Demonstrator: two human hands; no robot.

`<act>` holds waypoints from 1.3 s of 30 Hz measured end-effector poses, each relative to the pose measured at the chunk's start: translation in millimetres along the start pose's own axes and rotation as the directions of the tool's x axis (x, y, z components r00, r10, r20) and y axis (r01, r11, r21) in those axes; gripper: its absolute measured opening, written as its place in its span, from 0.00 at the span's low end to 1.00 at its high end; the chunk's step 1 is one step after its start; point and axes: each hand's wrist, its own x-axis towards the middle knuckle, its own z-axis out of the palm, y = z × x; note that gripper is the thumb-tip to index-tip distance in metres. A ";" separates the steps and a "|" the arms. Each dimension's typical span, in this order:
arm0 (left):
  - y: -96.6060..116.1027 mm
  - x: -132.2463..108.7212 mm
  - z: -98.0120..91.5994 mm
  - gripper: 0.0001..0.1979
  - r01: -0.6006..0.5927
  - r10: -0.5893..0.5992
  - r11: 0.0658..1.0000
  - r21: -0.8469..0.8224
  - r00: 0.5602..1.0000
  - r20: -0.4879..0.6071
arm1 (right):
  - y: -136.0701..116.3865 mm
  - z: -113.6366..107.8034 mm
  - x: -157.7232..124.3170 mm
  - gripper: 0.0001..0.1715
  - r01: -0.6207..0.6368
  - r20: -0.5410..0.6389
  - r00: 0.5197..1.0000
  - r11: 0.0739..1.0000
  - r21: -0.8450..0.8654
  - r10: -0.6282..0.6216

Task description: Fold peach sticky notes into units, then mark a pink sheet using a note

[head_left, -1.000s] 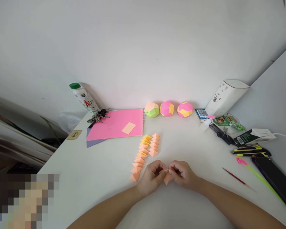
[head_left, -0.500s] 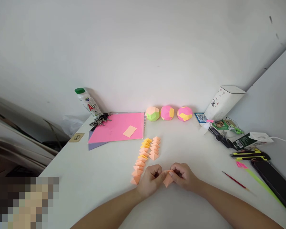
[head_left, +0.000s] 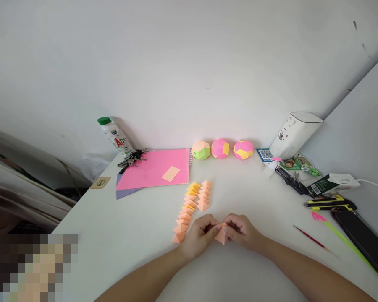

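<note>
Pinching a folded orange paper piece (head_left: 221, 235) between both hands over the white bench (head_left: 119, 235).

Your left hand (head_left: 200, 235) and right hand (head_left: 243, 232) each keep a grip clamped on the paper piece, just this side of the rows of folded paper units (head_left: 192, 205); three paper balls (head_left: 221, 149) sit beyond those rows.

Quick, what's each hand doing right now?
Left hand: closed, pinching the orange folded paper piece.
Right hand: closed, pinching the same paper piece from the other side.
</note>
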 end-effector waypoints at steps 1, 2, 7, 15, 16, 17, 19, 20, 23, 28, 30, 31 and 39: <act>-1.6 0.7 0.0 0.20 0.024 -0.025 0.999 -0.041 1.000 -0.011 | 0.5 -0.1 -0.1 0.16 0.006 0.001 1.000 1.000 0.007 -0.006; -3.3 1.3 0.0 0.20 0.049 -0.052 0.994 -0.093 0.998 -0.022 | 0.7 -0.4 -0.2 0.15 0.002 0.001 1.000 1.000 0.019 -0.002; -5.3 1.3 -1.0 0.20 0.119 -0.121 0.958 -0.260 0.993 0.008 | -1.9 -2.9 -0.1 0.14 -0.056 0.011 0.998 0.996 0.066 0.056; -5.7 2.5 0.2 0.18 0.056 -0.064 0.956 -0.287 0.998 -0.016 | -3.9 -5.3 0.9 0.16 -0.084 -0.006 0.996 0.995 0.051 0.084; -7.0 2.9 0.7 0.18 0.047 -0.059 0.951 -0.304 0.998 -0.029 | -4.0 -5.3 0.8 0.16 -0.085 -0.009 0.996 0.994 0.064 0.086; -8.4 3.1 1.0 0.19 0.036 -0.050 0.948 -0.315 0.998 -0.035 | -4.1 -5.3 0.7 0.16 -0.083 -0.017 0.996 0.993 0.085 0.085; -10.8 3.0 1.1 0.20 0.018 -0.029 0.948 -0.319 0.999 -0.032 | -4.1 -5.3 0.6 0.14 -0.076 -0.035 0.996 0.987 0.143 0.081; -11.9 2.8 1.0 0.20 0.012 -0.020 0.949 -0.316 1.000 -0.023 | -3.8 -5.2 0.6 0.13 -0.072 -0.040 0.996 0.983 0.171 0.081; -14.1 2.1 0.6 0.19 0.006 0.000 0.949 -0.314 1.000 0.019 | -2.0 -5.0 1.0 0.13 -0.067 -0.040 0.996 0.975 0.214 0.077; -12.3 1.4 0.4 0.21 0.029 -0.013 0.955 -0.296 0.998 0.056 | 2.2 -5.2 1.7 0.14 -0.048 -0.035 0.998 0.976 0.212 0.057; -10.2 1.0 0.1 0.21 0.049 -0.033 0.958 -0.282 0.998 0.062 | 3.5 -5.4 1.5 0.14 -0.042 -0.026 0.999 0.981 0.188 0.048; -9.3 0.8 -0.1 0.21 0.054 -0.038 0.959 -0.279 0.997 0.064 | 4.2 -5.3 1.3 0.14 -0.035 -0.019 0.999 0.985 0.171 0.038; -7.9 1.6 -0.2 0.21 0.062 -0.045 0.954 -0.294 0.997 0.064 | 7.6 -3.3 0.9 0.12 0.011 -0.011 1.000 0.998 0.055 -0.011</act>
